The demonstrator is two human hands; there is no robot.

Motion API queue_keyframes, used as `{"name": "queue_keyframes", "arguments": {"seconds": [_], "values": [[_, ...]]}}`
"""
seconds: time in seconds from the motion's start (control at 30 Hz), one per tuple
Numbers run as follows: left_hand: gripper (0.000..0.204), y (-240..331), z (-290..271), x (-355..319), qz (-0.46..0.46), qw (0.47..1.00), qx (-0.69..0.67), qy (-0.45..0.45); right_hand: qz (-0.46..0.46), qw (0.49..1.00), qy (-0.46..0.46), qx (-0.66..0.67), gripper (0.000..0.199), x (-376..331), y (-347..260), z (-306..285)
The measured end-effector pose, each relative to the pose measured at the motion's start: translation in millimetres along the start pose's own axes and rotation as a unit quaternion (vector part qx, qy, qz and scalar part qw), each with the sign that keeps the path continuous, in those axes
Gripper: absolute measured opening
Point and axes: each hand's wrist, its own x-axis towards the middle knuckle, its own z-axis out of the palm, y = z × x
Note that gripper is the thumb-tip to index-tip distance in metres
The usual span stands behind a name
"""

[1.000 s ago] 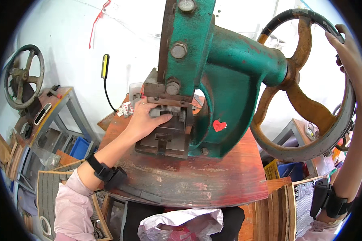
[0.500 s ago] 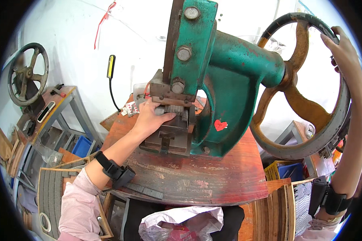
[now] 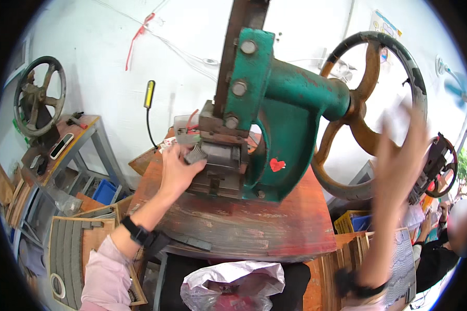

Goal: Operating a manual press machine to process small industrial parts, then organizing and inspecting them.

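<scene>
My left hand [image 3: 175, 173] pinches a small grey ridged metal block [image 3: 195, 154] between thumb and fingers. It is at the left front of the steel die [image 3: 222, 154] of a green hand press [image 3: 303, 88]. Above the die, the press ram [image 3: 220, 127] stands clear of it. My right hand [image 3: 402, 140] is smeared by motion in front of the large handwheel [image 3: 341, 193]; its fingers cannot be made out, and it does not seem to grip the rim.
A row of grey pieces [image 3: 192, 242] lies at the near edge of the wooden table [image 3: 244, 223]. Below it sits an open plastic bag [image 3: 264, 277]. Wooden trays flank me, the left tray [image 3: 96, 238] holding grey strips. Another person [image 3: 435, 259] is at far right.
My left hand has drawn the ridged block out of the die toward the left. My right hand has left the wheel's rim and come down and inward. The ram has risen.
</scene>
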Motion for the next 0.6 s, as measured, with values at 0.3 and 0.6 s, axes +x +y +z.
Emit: {"name": "queue_keyframes", "arguments": {"seconds": [0.3, 0.6], "values": [[0.036, 52.9, -62.4, -161.6, 0.164, 0.986, 0.026, 0.005, 0.679, 0.029, -0.161, 0.716, 0.032, -188.1, -252.2, -67.8], [0.044, 73.6, -49.5, -196.2, 0.28, 0.96, 0.0, -0.024, 0.718, 0.148, -0.117, 0.67, 0.027, -188.8, -217.6, -88.2]]}}
